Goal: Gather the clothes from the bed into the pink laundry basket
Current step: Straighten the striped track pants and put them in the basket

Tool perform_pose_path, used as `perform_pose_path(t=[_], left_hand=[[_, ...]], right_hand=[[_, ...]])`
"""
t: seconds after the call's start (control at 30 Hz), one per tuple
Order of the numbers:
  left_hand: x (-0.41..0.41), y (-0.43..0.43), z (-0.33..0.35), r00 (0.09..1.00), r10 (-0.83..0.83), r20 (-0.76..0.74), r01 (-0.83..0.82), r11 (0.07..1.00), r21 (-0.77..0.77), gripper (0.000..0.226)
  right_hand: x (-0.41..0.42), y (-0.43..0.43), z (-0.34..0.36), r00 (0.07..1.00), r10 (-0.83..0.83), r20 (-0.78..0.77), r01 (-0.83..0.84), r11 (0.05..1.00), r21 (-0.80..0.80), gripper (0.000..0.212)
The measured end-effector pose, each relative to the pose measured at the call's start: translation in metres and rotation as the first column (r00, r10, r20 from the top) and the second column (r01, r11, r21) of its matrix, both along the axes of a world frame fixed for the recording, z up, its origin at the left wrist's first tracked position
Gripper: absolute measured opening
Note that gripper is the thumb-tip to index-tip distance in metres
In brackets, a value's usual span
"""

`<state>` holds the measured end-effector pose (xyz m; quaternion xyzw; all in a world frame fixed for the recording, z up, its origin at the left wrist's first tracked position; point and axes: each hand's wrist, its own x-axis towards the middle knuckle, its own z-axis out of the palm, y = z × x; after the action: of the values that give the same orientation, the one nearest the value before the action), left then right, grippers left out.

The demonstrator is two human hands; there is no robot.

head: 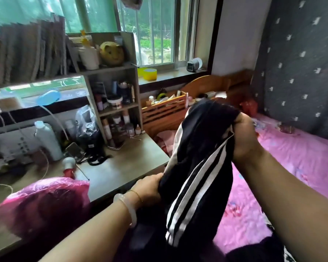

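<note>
A black garment with white side stripes [201, 154] was held up between the bed [301, 157] and the desk [121, 163], lifted clear of the pink sheet. Its upper end was bunched in the right hand [243, 138], fingers clenched round the cloth, forearm raised. A lower fold was gripped by the left hand [150, 188], fingers curled into the fabric, wrist ringed by a pale bangle [126, 208]. The gathering step appeared under way. Next, the garment would probably need carrying left to the pink basket [44, 203], seen blurred by the desk, apparently already holding dark cloth.
</note>
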<state>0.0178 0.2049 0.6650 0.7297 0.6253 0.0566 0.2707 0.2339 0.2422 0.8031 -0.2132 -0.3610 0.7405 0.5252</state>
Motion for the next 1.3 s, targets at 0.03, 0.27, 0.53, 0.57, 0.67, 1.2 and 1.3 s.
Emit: perform_pose_path(t=[0.03,0.27,0.53,0.57,0.67,1.2,1.3], left_hand=[[-0.005,-0.004,-0.006,0.992,0.014,-0.127,-0.016,1.000,-0.018,0.037],[-0.038,0.006,-0.007,0.911,0.412,-0.021,-0.412,0.909,-0.062,0.009],[0.037,0.011,0.054,0.445,0.648,0.618,-0.388,0.761,-0.519,0.012],[0.048,0.012,0.058,0.409,0.649,0.642,-0.353,0.761,-0.544,0.012],[0.079,0.017,0.070,0.410,0.578,0.706,-0.260,0.815,-0.517,0.013],[0.067,-0.016,-0.032,0.972,0.229,0.050,-0.211,0.949,-0.233,0.034],[0.052,-0.002,-0.015,0.924,0.377,0.064,-0.367,0.922,-0.125,0.027]], right_hand=[[0.010,0.005,0.000,0.998,-0.056,-0.032,0.056,0.998,-0.003,0.030],[0.090,0.014,-0.047,0.894,-0.426,0.138,0.445,0.881,-0.161,0.019],[0.076,-0.008,-0.086,0.257,-0.066,0.964,-0.005,0.998,0.070,0.075],[0.056,-0.023,-0.080,0.349,-0.012,0.937,-0.110,0.992,0.054,0.080],[0.010,-0.045,-0.091,0.512,0.043,0.858,-0.256,0.961,0.104,0.077],[0.033,0.010,-0.093,0.966,-0.171,0.195,0.246,0.844,-0.477,0.025],[0.056,0.017,-0.095,0.926,-0.204,0.317,0.327,0.854,-0.405,0.018]])
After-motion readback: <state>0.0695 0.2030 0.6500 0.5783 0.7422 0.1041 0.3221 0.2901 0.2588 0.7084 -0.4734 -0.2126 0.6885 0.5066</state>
